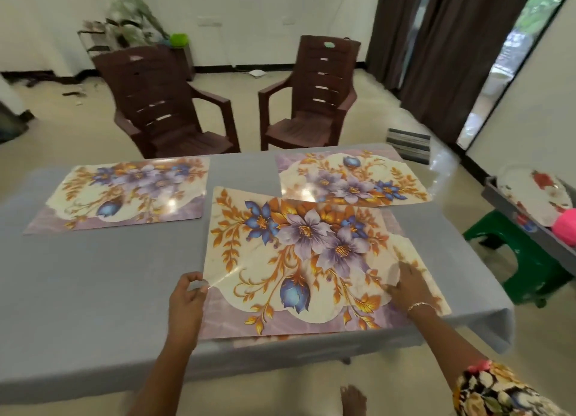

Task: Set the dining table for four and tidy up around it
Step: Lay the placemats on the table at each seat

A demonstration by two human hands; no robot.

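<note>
three floral placemats lie on the grey-clothed table (pixel 93 278); your left hand (pixel 187 300) pinches the near-left edge of the nearest placemat (pixel 299 259), thumb and fingers closed on it; your right hand (pixel 408 288) rests open and flat on that mat's right side, over a further mat edge showing beneath; beyond your left hand lies the far-left placemat (pixel 124 194); beyond your right hand, the far-right placemat (pixel 352 178), its near edge overlapped by the held mat.

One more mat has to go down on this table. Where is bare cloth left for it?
The near-left stretch of grey tablecloth is free, bordered by the far-left mat and the mat being held by the left hand and right hand. The right half is crowded: that mat overlaps the far-right mat.
</note>
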